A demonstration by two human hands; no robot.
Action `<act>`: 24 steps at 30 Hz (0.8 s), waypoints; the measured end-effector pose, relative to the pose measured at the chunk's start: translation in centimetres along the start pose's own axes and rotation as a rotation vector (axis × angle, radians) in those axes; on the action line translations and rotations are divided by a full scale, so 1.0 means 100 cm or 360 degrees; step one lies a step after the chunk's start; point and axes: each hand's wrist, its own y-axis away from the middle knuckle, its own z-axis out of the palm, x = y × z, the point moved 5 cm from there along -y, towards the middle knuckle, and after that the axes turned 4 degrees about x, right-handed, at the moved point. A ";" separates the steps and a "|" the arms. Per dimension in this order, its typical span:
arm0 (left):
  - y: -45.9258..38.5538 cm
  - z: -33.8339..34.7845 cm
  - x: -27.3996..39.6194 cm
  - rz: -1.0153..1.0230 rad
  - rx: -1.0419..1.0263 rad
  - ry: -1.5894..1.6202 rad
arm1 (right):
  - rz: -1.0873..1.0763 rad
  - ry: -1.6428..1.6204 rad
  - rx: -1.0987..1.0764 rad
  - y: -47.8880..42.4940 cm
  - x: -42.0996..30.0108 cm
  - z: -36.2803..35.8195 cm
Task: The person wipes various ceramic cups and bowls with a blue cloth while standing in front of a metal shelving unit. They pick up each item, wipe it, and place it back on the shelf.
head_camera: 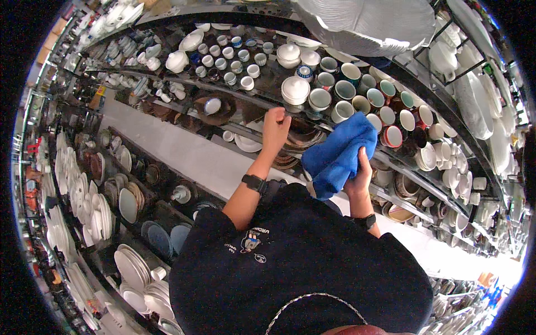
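Observation:
A blue cloth [341,153] is bunched in my right hand [361,173], its folds spreading in front of my chest. A pale edge shows at the cloth's lower left, and I cannot tell what it belongs to. My left hand [276,125] is raised at the shelf's front edge, fingers curled into a loose fist with nothing visible inside. Just beyond it stands a white lidded bowl [295,90]. Past the cloth, several mugs [345,90] are grouped on the same shelf, among them a red-rimmed mug [392,136].
Small cups [228,52] and a white lidded pot [176,61] stand farther left. A large scalloped white bowl [368,25] overhangs from the shelf above. Brown dishes [301,136] sit on the lower shelf. Behind me, stacked plates [132,264] fill another rack across the pale aisle floor [167,146].

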 end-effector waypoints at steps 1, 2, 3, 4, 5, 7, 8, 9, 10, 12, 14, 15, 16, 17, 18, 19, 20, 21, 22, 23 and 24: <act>-0.005 -0.002 0.008 0.0089 0.0078 -0.0057 | 0.0018 0.0012 0.0007 -0.001 0.003 -0.005; -0.010 -0.001 0.008 -0.0062 -0.0001 -0.0023 | 0.0039 0.0028 0.0016 0.000 0.005 -0.010; -0.018 -0.005 0.015 0.0110 0.0046 -0.0187 | 0.0057 0.0046 0.0021 0.001 0.007 -0.012; -0.028 -0.005 0.019 0.0275 0.0086 -0.0336 | 0.0069 0.0072 0.0039 0.004 0.008 -0.015; -0.038 -0.003 0.024 0.0443 0.0122 -0.0483 | 0.0075 0.0046 0.0032 0.003 0.008 -0.017; -0.053 0.006 0.029 0.0557 0.0110 -0.0467 | 0.0079 0.0011 0.0030 0.000 0.008 -0.023; -0.061 0.010 0.031 0.0630 0.0089 -0.0530 | 0.0043 -0.0001 0.0037 0.001 0.006 -0.023; -0.069 0.016 0.031 0.0711 0.0078 -0.0587 | 0.0000 0.0009 0.0053 0.002 0.003 -0.021; -0.075 0.021 0.029 0.0681 0.0070 -0.0577 | -0.0045 0.0017 0.0070 0.003 0.001 -0.019; -0.087 0.029 0.023 0.0709 0.0010 -0.0625 | -0.0167 0.0026 0.0116 0.007 -0.001 -0.012; -0.099 0.035 0.015 0.0738 -0.0029 -0.0626 | -0.0271 -0.0003 0.0143 0.009 0.004 -0.005; -0.101 0.036 0.012 0.0764 -0.0067 -0.0614 | -0.0315 -0.0016 0.0169 0.013 0.008 -0.001; -0.104 0.037 0.009 0.0790 -0.0105 -0.0603 | -0.0312 -0.0085 0.0182 0.015 0.015 0.004; -0.107 0.038 0.006 0.0815 -0.0142 -0.0593 | -0.0309 -0.0154 0.0193 0.017 0.022 0.011; -0.109 0.038 0.003 0.0820 -0.0158 -0.0529 | -0.0304 -0.0223 0.0206 0.020 0.032 0.018; -0.110 0.040 0.001 0.0823 -0.0172 -0.0466 | -0.0289 -0.0238 0.0253 0.023 0.043 0.026; -0.112 0.041 -0.001 0.0824 -0.0186 -0.0404 | -0.0274 -0.0254 0.0298 0.027 0.054 0.034; -0.114 0.041 -0.003 0.0812 -0.0226 -0.0336 | -0.0257 -0.0268 0.0349 0.032 0.065 0.038; -0.118 0.040 -0.005 0.0799 -0.0265 -0.0268 | -0.0313 -0.0239 0.0408 0.030 0.078 0.028; -0.121 0.040 -0.006 0.0784 -0.0303 -0.0201 | -0.0337 -0.0256 0.0476 0.033 0.091 0.024; -0.125 0.040 -0.007 0.0752 -0.0338 -0.0165 | -0.0367 -0.0284 0.0495 0.037 0.099 0.026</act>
